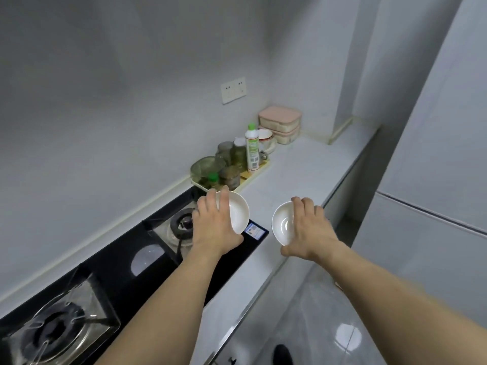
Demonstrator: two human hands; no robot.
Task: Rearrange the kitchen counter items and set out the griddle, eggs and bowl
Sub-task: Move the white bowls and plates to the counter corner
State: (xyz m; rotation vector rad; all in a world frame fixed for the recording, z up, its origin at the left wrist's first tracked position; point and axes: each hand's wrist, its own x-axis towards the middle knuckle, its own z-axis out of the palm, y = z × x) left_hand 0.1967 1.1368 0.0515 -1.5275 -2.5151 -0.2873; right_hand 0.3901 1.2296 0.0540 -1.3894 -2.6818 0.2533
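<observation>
I hold two small white bowls above the counter. My left hand (213,222) grips one white bowl (238,213) by its rim, tilted, over the right end of the black gas hob (126,280). My right hand (307,227) grips the other white bowl (283,223) by its rim, its hollow facing me, above the white counter (303,169). No griddle or eggs are in view.
A yellow tray (253,176) by the wall holds several glass jars, a green glass bowl and a white bottle with a green cap (252,150). Behind it stand a mug and stacked pink-lidded containers (280,123). A fridge (434,180) stands at right.
</observation>
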